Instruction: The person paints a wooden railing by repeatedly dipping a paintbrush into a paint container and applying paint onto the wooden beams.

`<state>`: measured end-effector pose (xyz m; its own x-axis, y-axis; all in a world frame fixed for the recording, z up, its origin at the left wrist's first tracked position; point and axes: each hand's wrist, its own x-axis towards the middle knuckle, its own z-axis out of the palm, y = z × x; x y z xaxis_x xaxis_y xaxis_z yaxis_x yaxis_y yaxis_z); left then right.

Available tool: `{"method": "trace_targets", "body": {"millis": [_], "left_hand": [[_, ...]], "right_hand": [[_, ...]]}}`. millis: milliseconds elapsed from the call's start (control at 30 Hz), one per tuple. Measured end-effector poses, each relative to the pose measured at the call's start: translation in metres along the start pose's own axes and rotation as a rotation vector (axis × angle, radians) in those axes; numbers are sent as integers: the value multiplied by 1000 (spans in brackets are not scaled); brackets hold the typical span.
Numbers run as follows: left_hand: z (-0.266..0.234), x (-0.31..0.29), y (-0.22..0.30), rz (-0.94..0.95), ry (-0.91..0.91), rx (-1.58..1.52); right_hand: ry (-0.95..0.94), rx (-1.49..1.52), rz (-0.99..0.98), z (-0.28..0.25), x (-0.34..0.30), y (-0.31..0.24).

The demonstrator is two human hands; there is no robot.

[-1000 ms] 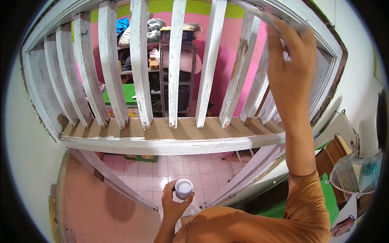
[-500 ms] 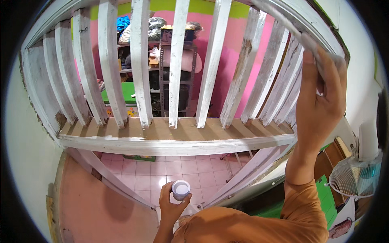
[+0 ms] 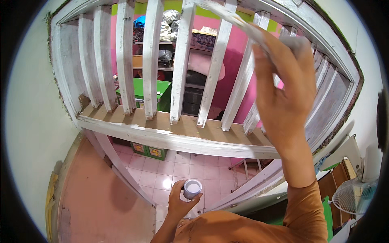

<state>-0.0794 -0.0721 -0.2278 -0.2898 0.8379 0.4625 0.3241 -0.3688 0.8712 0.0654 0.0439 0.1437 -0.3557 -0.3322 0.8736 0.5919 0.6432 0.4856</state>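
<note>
My left hand is closed round a small open jar with whitish paint in it, held low in front of my body. Raised at upper right, my right hand grips a long, thin paintbrush smeared with white. The brush slants up and left across the tops of the slats; motion blurs it, and its bristles cannot be made out. White upright wooden slats stand in a row before me, some with bare or worn patches. Their feet rest on a brown ledge with a white front edge.
Beyond the slats are a green cabinet, loaded shelves and a pink wall. Below lies a pink tiled floor, with a pinkish board surface at left. A fan stands at lower right, near a ladder-like frame.
My right hand has swung left with the brush, which now reaches over slats nearer the middle. The view has turned, shifting the slats; my left hand still holds the jar.
</note>
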Motion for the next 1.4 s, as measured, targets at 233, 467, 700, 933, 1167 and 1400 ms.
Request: {"method": "trace_targets", "body": {"millis": [233, 467, 700, 933, 1167, 1400], "left_hand": [[2, 1, 4, -14, -30, -55], [-16, 3, 8, 26, 23, 13], [-19, 2, 8, 43, 61, -6], [-26, -2, 0, 40, 62, -11], [-22, 0, 2, 59, 59, -31], [-23, -6, -2, 43, 39, -33]], "right_hand": [[170, -19, 69, 1, 8, 6], [54, 41, 199, 15, 5, -24], [138, 2, 151, 7, 13, -8], [66, 34, 198, 5, 4, -26], [-66, -82, 210, 16, 23, -27], [-67, -55, 241, 9, 23, -32]]}}
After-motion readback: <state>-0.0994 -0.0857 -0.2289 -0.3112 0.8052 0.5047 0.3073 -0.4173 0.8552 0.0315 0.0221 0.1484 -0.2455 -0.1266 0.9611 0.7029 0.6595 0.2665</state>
